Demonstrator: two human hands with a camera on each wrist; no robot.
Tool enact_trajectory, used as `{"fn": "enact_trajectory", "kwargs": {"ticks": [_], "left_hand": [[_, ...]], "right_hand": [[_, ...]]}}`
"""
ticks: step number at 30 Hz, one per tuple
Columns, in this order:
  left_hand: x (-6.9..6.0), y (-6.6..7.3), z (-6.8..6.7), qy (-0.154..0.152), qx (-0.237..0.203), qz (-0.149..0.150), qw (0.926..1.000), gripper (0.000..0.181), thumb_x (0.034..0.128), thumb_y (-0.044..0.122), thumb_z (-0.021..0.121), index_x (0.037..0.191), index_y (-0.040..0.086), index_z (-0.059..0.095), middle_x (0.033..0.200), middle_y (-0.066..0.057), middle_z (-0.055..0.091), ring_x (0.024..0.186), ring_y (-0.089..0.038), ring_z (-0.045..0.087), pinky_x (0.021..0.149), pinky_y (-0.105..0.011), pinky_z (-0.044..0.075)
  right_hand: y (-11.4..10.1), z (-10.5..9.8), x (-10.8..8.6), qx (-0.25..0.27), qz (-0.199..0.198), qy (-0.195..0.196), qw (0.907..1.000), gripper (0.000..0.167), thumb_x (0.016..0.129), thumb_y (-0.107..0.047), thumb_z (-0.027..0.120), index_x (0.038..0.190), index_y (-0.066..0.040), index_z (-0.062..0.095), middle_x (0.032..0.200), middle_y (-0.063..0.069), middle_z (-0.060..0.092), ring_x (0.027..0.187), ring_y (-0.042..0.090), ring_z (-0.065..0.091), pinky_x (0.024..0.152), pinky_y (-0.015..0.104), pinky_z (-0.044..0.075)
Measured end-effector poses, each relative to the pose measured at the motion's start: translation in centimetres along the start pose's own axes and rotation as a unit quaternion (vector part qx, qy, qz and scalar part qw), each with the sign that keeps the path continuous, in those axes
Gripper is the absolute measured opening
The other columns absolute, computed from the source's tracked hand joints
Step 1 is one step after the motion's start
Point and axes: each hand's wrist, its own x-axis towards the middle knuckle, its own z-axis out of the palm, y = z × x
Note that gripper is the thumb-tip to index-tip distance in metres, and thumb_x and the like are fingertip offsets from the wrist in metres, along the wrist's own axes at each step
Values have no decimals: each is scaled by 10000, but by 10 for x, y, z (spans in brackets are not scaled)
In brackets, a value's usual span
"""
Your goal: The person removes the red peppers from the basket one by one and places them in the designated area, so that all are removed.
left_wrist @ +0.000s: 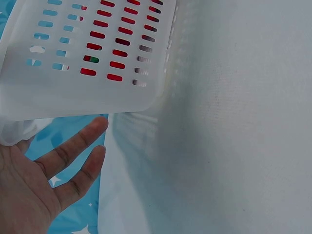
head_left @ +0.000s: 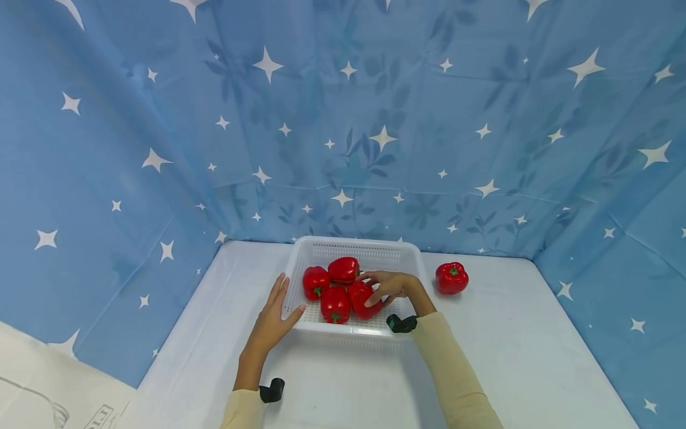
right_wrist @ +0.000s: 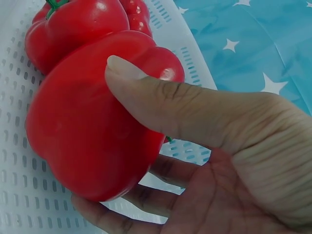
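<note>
Inside a white perforated plastic basket (head_left: pixel 386 253), my right hand (head_left: pixel 393 285) grips a red bell pepper (head_left: pixel 362 300). In the right wrist view the thumb lies across this pepper (right_wrist: pixel 92 122) and the fingers curl under it. More red bell peppers lie against it in the basket: one at the left (head_left: pixel 315 281), one at the back (head_left: pixel 343 270) and one at the front (head_left: pixel 335 305). My left hand (head_left: pixel 272 322) is at the basket's left side, fingers extended and thumb over the front left corner. The left wrist view shows its fingers beside the basket wall (left_wrist: pixel 73 95); contact is unclear.
Another red bell pepper (head_left: pixel 452 278) stands on the white tabletop (head_left: pixel 514 333), right of the basket. A blue curtain with white stars (head_left: pixel 375 107) surrounds the table at the back and sides. Part of a printed pale surface (head_left: pixel 48 387) shows at lower left.
</note>
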Motion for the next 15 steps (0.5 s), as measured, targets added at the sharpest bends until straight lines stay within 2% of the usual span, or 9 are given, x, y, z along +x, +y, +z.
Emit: {"fn": "enact_trajectory", "kwargs": {"ticks": [15], "left_hand": [[0, 2, 0, -20, -73, -25, 10000, 874, 881, 460, 656, 1576, 232, 177, 1660, 67, 71, 1478, -349, 274, 1024, -603, 386]], "right_hand": [[1, -1, -1, -180, -149, -156, 9996, 838, 734, -111, 815, 1461, -146, 399, 1434, 125, 437, 1267, 302, 469, 886, 470, 574]]}}
